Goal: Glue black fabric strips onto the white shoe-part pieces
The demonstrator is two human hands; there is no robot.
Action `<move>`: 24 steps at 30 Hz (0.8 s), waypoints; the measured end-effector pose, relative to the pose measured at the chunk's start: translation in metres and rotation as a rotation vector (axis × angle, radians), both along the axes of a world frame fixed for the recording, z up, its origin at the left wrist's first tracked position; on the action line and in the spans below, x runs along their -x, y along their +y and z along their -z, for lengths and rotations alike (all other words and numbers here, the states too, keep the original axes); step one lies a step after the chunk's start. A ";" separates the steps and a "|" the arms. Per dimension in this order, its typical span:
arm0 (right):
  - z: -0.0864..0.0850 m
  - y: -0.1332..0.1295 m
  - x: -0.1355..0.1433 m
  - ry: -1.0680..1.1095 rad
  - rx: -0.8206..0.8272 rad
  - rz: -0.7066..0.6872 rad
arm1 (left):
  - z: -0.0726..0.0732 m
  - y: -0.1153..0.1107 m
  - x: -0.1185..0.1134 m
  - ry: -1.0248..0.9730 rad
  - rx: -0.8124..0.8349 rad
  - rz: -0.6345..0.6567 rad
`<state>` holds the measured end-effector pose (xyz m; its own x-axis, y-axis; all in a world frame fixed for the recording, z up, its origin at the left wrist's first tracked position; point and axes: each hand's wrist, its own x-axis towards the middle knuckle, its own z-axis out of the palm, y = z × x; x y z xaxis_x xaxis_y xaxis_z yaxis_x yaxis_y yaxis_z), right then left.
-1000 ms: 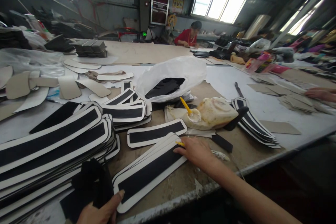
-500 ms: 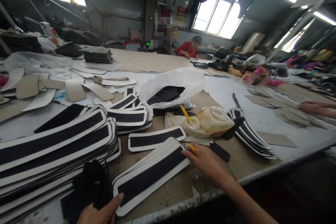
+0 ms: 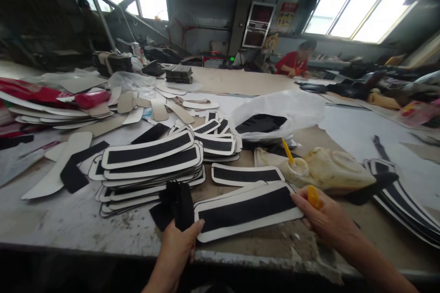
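A white-bordered panel with a black strip along its middle [image 3: 247, 210] lies over a few similar pieces in front of me. My right hand [image 3: 326, 215] pinches its right end and also holds a yellow stick-like tool [image 3: 313, 198], whose tip is hidden. At the panel's left end, my left hand [image 3: 178, 242] has its thumb on the corner. A bunch of black strips [image 3: 180, 203] is gripped in that same hand. Behind the panel lies another bordered piece [image 3: 247, 175]. A second yellow tool [image 3: 288, 151] stands in the mouth of a cream-stained plastic container [image 3: 338, 169].
A tall stack of bordered panels [image 3: 147, 158] is at left, with another curved stack [image 3: 395, 197] at right. Behind, a clear plastic bag [image 3: 305, 107] holds black pieces. Loose beige pieces [image 3: 160, 110] lie farther back. A person in red [image 3: 292, 64] sits across the table.
My view has turned left, so the table's contents appear farther right and more of its left side shows. Both hands remain at the two ends of the same panel.
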<state>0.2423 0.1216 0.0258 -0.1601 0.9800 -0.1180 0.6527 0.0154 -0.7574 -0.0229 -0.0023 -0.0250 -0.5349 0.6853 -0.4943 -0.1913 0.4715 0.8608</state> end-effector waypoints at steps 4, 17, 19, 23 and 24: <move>-0.019 -0.011 0.005 0.093 0.057 0.035 | -0.010 -0.010 0.006 -0.008 -0.045 -0.051; -0.009 -0.020 0.021 0.276 0.138 -0.056 | -0.032 -0.029 0.029 -0.228 -0.194 -0.109; -0.008 -0.020 0.025 0.264 0.149 -0.069 | -0.033 -0.029 0.029 -0.204 -0.197 -0.136; -0.010 -0.024 0.034 0.323 0.179 -0.067 | -0.020 -0.031 0.035 -0.158 -0.211 -0.134; -0.010 -0.025 0.035 0.350 0.193 -0.065 | -0.015 -0.032 0.038 -0.138 -0.217 -0.124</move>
<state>0.2074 0.0964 0.0362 -0.2839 0.9319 -0.2258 0.3570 -0.1158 -0.9269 -0.0610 -0.0348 -0.0102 -0.5593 0.7166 -0.4168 -0.3585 0.2442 0.9010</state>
